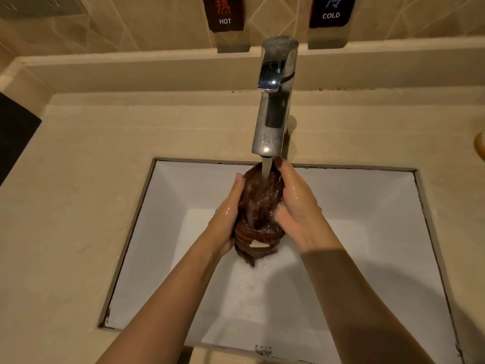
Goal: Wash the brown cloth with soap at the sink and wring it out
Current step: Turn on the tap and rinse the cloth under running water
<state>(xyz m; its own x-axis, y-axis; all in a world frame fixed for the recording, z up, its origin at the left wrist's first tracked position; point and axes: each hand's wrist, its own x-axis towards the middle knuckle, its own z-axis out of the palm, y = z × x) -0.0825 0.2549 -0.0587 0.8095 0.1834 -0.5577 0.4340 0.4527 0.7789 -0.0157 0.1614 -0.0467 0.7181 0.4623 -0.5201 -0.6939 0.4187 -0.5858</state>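
You've got the brown cloth (259,203) bunched up btwn both hands, held over the sink (367,206) basin, right under the faucet (275,101) spout. The water stream (267,169) runs straight onto the top of the bundle. Your left hand (225,214) cups it from the left, thumb up along the front edge, other fingers wrapped round the back & mostly hidden. Your right hand (296,200) clamps it from the right: fingers curled over the top near the spout, thumb pressed into the front of the fabric. Both hands look wet. The cloth's lower end hangs twisted below your palms; can't tell if its tip touches the basin floor. Suds (252,279) sit on the basin floor beneath it. Sink's set into a beige counter (78,179). On the wall behind: HOT label (225,14) left of the faucet, COLD label (331,11) to the right
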